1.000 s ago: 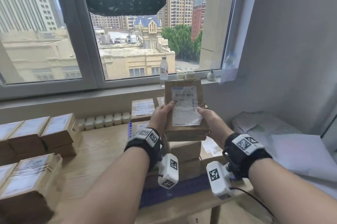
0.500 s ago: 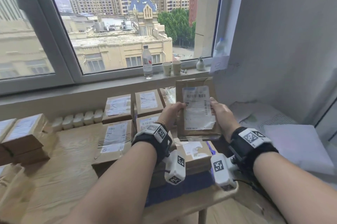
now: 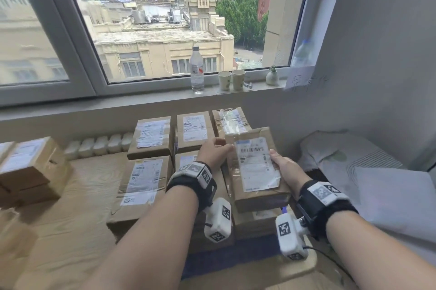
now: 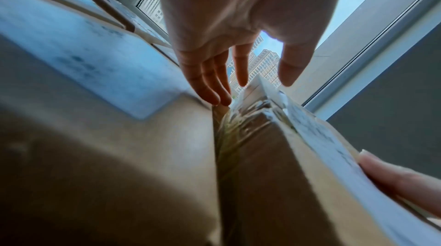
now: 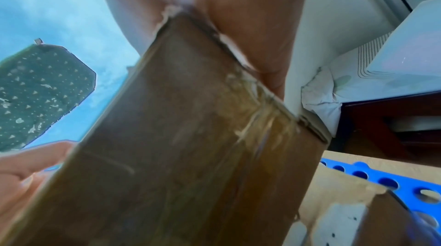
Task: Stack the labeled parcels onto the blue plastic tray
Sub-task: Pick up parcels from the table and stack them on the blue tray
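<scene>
Plainly, from the head view, the held parcel hung between both hands over the right-hand stack of parcels, its long axis running away from the person toward the window, far end tipped up and label facing up. The right hand clasped its right long edge, thumb on the label; the left hand lay at its left edge near the far corner, and from here I could not tell whether it gripped or only steadied. The blue tray showed as a dark strip at the near tabletop edge beneath the stacks, so the drop lay straight down, a little toward the person. More parcels stood in rows to the left, with a separate pile farther left. In the left wrist view, the left hand had its fingers straight and spread, tips by the far upper corner of the parcel and not curled round it; a thumb from the other hand showed at the lower right on the label. In the right wrist view, the right hand was wrapped over the parcel's end, fingers behind and thumb in front, with the perforated tray close below to the right. I judged the right hand to be carrying the weight, the left only guiding, and the parcel needing to level out before it settled.
</scene>
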### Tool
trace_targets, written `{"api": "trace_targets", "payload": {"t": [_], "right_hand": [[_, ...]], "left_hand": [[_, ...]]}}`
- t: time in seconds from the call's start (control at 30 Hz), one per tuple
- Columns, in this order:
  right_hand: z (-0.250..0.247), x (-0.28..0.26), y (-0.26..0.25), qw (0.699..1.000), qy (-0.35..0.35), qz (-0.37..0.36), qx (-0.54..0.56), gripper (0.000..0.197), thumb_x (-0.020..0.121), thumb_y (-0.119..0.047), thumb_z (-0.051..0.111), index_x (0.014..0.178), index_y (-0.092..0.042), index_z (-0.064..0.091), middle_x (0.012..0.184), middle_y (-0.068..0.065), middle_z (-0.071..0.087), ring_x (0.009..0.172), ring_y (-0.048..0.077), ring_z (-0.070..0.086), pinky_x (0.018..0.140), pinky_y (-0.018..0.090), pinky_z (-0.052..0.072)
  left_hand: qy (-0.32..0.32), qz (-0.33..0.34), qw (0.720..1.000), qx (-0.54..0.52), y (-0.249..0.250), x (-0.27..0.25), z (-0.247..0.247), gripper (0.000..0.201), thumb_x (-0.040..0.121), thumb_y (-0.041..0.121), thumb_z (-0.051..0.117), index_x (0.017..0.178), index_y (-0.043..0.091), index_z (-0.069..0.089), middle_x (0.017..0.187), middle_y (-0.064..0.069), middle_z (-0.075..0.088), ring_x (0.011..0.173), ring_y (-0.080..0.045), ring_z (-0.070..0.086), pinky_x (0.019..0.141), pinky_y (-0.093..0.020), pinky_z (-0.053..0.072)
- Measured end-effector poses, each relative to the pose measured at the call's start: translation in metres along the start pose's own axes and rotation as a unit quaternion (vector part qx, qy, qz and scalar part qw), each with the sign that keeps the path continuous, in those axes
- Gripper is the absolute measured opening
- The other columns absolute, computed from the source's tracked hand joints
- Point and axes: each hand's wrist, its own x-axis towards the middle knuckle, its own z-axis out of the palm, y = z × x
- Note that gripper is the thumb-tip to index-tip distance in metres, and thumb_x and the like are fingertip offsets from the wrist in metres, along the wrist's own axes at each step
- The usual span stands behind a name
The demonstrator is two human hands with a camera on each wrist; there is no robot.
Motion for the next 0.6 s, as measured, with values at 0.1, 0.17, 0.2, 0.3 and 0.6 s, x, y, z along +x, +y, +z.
{"api": "trace_targets", "payload": {"t": [0.1,0.17,0.2,0.3,0.6], "right_hand": [[0.003,0.011,0.012,0.999,-0.013,0.039,-0.023,0.052,0.090,-0.052,0.056,0.106,-0.006,0.071,0.102,0.014,0.075,0.100,0.033,0.070,0.102,0.049,0.048],[0.003,0.021,0.019,0.997,-0.016,0.058,-0.039,0.068,0.076,-0.064,0.063,0.113,-0.008,0.068,0.102,0.010,0.075,0.098,0.030,0.071,0.101,0.047,0.049],[0.002,0.030,0.026,0.996,-0.016,0.070,-0.046,0.083,0.063,-0.072,0.066,0.117,-0.009,0.066,0.103,0.008,0.075,0.097,0.029,0.071,0.100,0.046,0.049],[-0.004,0.057,0.047,0.994,-0.036,0.091,-0.049,0.113,0.035,-0.084,0.071,0.123,-0.013,0.064,0.107,0.005,0.074,0.100,0.028,0.070,0.102,0.044,0.048],[0.005,0.055,0.032,0.988,-0.031,0.102,-0.111,0.102,0.048,-0.086,0.058,0.120,-0.013,0.065,0.108,0.006,0.073,0.100,0.027,0.069,0.101,0.043,0.049]], "left_hand": [[-0.007,-0.009,0.999,0.031,-0.008,0.000,0.001,0.054,0.084,0.020,0.073,0.132,0.015,0.048,0.106,0.004,0.056,0.094,-0.015,0.058,0.072,-0.025,0.050],[-0.004,-0.011,0.998,0.057,-0.009,0.003,0.003,0.063,0.081,0.012,0.076,0.136,0.015,0.045,0.105,0.006,0.052,0.096,-0.014,0.055,0.074,-0.024,0.048],[0.000,-0.013,0.997,0.071,-0.010,0.005,0.005,0.067,0.079,0.009,0.077,0.137,0.014,0.045,0.107,0.005,0.051,0.097,-0.013,0.053,0.074,-0.023,0.046],[0.019,-0.013,0.994,0.110,-0.013,0.009,0.008,0.073,0.074,0.003,0.080,0.138,0.014,0.047,0.123,-0.001,0.055,0.100,-0.012,0.051,0.077,-0.021,0.046],[0.033,-0.031,0.980,0.194,-0.020,0.022,0.012,0.070,0.069,0.005,0.083,0.133,0.019,0.056,0.128,-0.004,0.056,0.116,-0.021,0.056,0.099,-0.036,0.051]]}}
